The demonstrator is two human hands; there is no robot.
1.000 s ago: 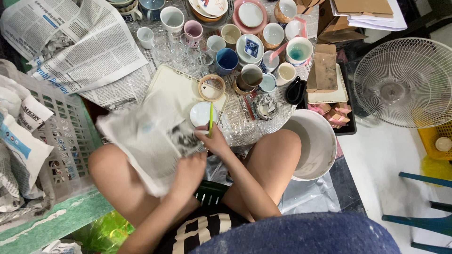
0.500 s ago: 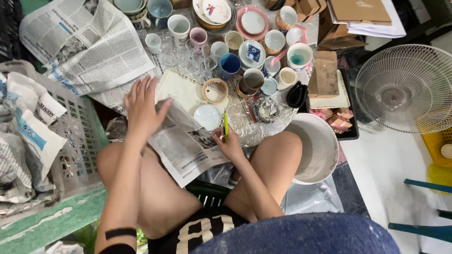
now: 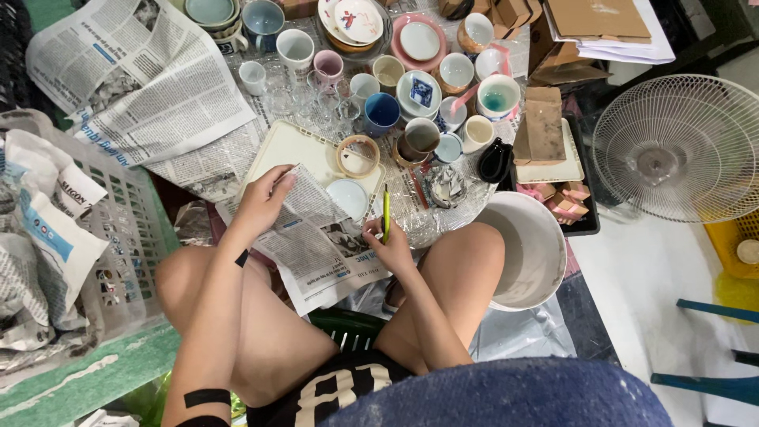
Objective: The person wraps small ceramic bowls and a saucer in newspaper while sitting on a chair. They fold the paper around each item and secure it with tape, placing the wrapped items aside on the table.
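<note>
Floor space ahead is crowded with cups [image 3: 381,111] and glasses [image 3: 316,99]. Left hand [image 3: 261,202] presses flat on a newspaper [image 3: 316,241] over the knees; right hand [image 3: 387,245] pinches a yellow cutter [image 3: 386,213]. Tape [image 3: 357,156] lies at twelve o'clock, bucket [image 3: 534,249] at three, basket [image 3: 118,237] at nine.

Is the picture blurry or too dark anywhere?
Head view: evenly lit and mostly sharp; the newspaper sheet under the left hand shows clear print. The white floor by the fan looks bright. The blue cloth at the bottom edge is soft, too close.
</note>
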